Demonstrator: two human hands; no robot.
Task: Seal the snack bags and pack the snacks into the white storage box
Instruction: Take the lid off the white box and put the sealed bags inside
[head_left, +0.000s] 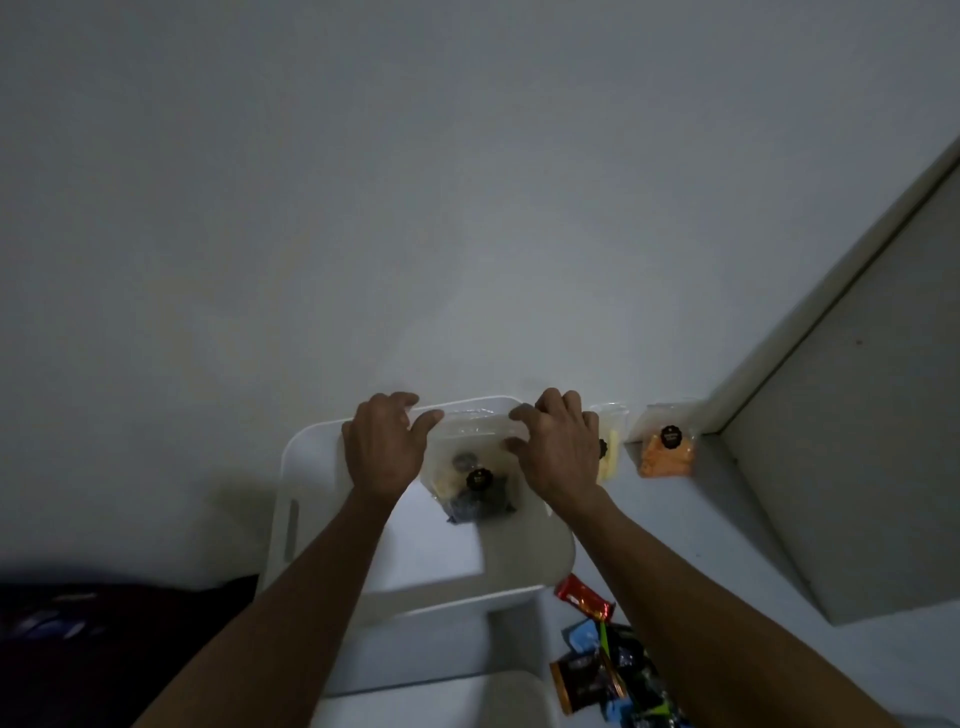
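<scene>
A clear snack bag (475, 467) with dark and pale snacks and a black round label hangs above the white storage box (317, 447). My left hand (387, 447) pinches the bag's top left corner. My right hand (558, 447) pinches the top edge on the right side. Both hands hold the bag up over the box's far end. A second clear bag with pale yellow sticks (609, 447) stands right of my right hand, partly hidden by it. A third bag with orange snacks (667, 449) leans near the wall corner.
A heap of small wrapped snacks (605, 660), red, blue, green and brown, lies on the white surface at the lower right. A grey panel (841, 415) rises on the right. Dark fabric (104, 649) fills the lower left. A plain wall stands behind the box.
</scene>
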